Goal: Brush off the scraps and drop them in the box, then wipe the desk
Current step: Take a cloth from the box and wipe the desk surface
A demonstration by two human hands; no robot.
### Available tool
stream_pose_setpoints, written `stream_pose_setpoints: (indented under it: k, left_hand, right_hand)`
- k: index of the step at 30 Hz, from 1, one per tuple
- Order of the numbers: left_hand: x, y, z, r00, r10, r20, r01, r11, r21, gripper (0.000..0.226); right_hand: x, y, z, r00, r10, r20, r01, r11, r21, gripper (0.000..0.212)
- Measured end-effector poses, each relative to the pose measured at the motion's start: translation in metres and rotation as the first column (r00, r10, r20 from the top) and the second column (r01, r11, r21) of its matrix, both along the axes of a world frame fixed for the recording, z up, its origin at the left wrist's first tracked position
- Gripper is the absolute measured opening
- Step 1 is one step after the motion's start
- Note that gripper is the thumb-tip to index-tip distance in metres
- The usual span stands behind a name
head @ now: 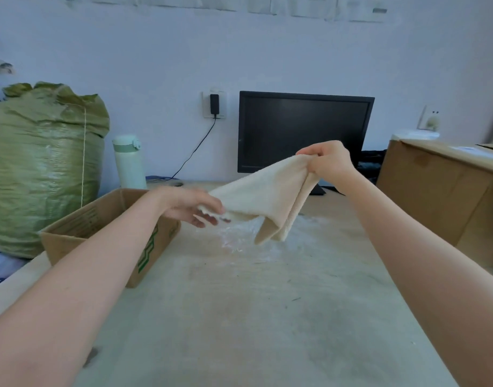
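A cream cloth (263,198) hangs in the air above the pale desk (239,317). My right hand (327,160) pinches its upper corner, raised over the middle of the desk. My left hand (195,206) grips its lower left edge, just right of the small open cardboard box (145,258). The box stands on the desk's left side with green print on its side; its inside is mostly hidden by my left forearm. Under the cloth lies a whitish smear with some clear, shiny scraps (237,241).
A large green woven sack (44,169) stands at the left behind the box. A pale green bottle (129,162) and a dark monitor (301,129) stand at the back by the wall. A big closed cardboard box (446,191) fills the right side.
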State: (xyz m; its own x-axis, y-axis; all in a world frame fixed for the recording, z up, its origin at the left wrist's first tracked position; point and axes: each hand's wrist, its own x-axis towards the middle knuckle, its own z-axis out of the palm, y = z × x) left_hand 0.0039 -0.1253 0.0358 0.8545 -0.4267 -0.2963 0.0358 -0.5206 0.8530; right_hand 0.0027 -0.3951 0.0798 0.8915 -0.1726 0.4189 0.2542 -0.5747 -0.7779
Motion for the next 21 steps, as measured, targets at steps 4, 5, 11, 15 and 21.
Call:
stream_pose_setpoints:
  k: [4,5,11,15,21]
  left_hand:
    - [0.002,-0.002,-0.005,0.985,0.175,0.011,-0.132,0.780,-0.612,0.005]
    - [0.003,-0.007,-0.007,0.975,0.220,-0.009,-0.168,0.716,-0.678,0.007]
    - [0.008,-0.037,-0.016,0.852,0.523,-0.042,-0.402,0.599,-0.693,0.019]
    - [0.012,-0.041,-0.023,0.831,0.555,0.049,-0.416,0.678,-0.606,0.016]
    - [0.015,-0.031,-0.020,0.843,0.539,-0.001,-0.477,0.745,-0.467,0.036]
  right_hand:
    - [0.000,-0.009,-0.003,0.997,-0.051,-0.063,0.058,0.991,0.121,0.035]
    - [0.000,-0.010,-0.005,0.995,-0.053,-0.087,0.065,0.988,0.142,0.038]
    - [-0.004,-0.013,-0.020,0.991,-0.081,-0.103,0.091,0.991,0.095,0.043]
    - [-0.003,-0.018,-0.034,0.989,-0.095,-0.111,0.103,0.993,0.065,0.042]
    - [0.004,-0.033,-0.041,0.975,-0.069,-0.211,0.088,0.993,0.084,0.033]
